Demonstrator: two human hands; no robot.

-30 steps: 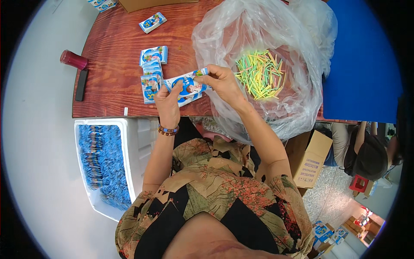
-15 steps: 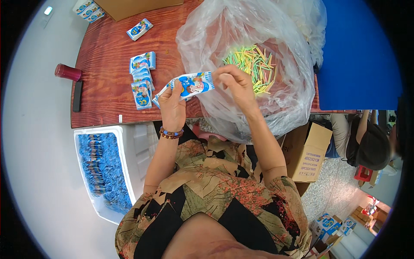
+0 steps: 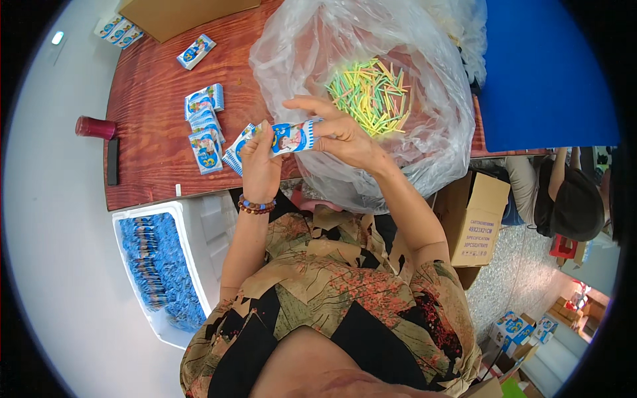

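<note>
My left hand [image 3: 260, 159] is closed around a blue-and-white printed packet [image 3: 292, 137]. At least one more packet [image 3: 233, 158] sticks out on the left side of that hand. My right hand [image 3: 350, 139] has its thumb and fingers on the right end of the held packet, its index finger stretched out above. Whether anything small sits in those fingers is hidden. Beyond the right hand, a big clear plastic bag [image 3: 285, 56] lies spread out around thin yellow, green and pink sticks [image 3: 371, 99].
Several similar packets [image 3: 206, 126] lie overlapping left of my hands, with a single packet [image 3: 196, 52] farther back. A white foam box [image 3: 192, 265] full of blue packets stands below the table's left edge. An open carton [image 3: 479, 225] is at the right. Behind it, a person [image 3: 564, 192] is partly visible.
My right hand has moved onto the packet's right end, and its index finger has stretched out. The packet has been drawn lower. The whole view has shifted slightly.
</note>
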